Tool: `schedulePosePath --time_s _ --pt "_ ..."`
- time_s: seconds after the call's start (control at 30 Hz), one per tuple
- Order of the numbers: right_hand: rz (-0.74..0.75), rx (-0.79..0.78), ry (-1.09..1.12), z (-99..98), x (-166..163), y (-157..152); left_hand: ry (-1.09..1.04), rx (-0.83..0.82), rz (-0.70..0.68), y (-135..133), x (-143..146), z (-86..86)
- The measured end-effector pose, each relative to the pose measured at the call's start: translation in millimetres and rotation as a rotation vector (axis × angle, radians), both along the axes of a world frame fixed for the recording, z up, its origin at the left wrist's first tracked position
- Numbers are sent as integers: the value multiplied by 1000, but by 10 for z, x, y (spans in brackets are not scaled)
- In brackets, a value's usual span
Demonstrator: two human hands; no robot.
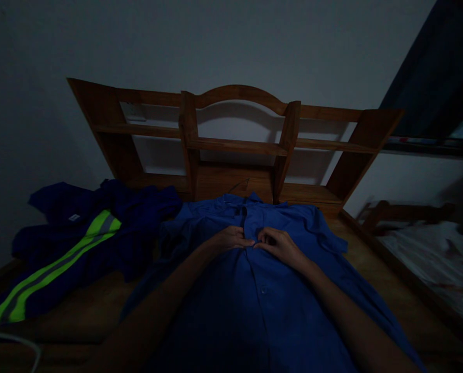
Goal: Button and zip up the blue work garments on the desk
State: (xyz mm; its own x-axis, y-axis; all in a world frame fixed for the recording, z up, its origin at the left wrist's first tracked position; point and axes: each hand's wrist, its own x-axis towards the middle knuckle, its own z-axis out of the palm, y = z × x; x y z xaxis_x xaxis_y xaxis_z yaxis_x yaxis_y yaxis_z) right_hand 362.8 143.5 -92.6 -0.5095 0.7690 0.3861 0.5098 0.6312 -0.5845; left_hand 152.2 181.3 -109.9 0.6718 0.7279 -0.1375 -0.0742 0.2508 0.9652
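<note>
A blue button-up shirt (pixel 293 311) lies spread face up on a wooden desk, its collar toward the shelf. My left hand (pixel 231 238) pinches the front placket in the upper chest area, thumb pointing right. Right beside it my right hand (pixel 276 243) grips the same edge, with thumb and curled forefinger meeting at the cloth. The fingertips of both hands almost touch. Whatever small part lies between them is hidden. Lower on the placket a round button (pixel 264 290) shows. Above the hands the shirt's neck parts slightly.
At the left lies a crumpled dark blue garment (pixel 138 248) with a yellow-green reflective stripe. A wooden shelf (pixel 239 147) stands behind the desk (pixel 355 233) against the wall. A pale cable (pixel 17 339) curves at the lower left. White sheeting (pixel 429 259) lies at the right.
</note>
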Motion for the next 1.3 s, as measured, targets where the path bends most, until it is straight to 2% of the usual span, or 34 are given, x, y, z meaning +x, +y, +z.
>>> schedulePosePath --time_s 0.23,0.43,0.7,0.87,1.1,1.2,1.3 --pt "37 -63 27 -3 -40 -25 32 28 -162 19 -84 62" --pt "39 -66 31 -3 -28 -25 36 32 -198 -16 -90 119" --pt "15 -27 -17 -1 -6 -8 107 144 -147 -39 -85 112" --pt "5 -4 -44 5 36 13 47 150 -61 -25 -26 15" --pt "1 -2 -69 -35 80 43 119 168 1 54 19 -78" --pt "4 -11 -83 -56 68 50 131 235 2 79 19 -91" --pt "5 -10 -85 -67 50 52 156 375 2 75 32 -105"
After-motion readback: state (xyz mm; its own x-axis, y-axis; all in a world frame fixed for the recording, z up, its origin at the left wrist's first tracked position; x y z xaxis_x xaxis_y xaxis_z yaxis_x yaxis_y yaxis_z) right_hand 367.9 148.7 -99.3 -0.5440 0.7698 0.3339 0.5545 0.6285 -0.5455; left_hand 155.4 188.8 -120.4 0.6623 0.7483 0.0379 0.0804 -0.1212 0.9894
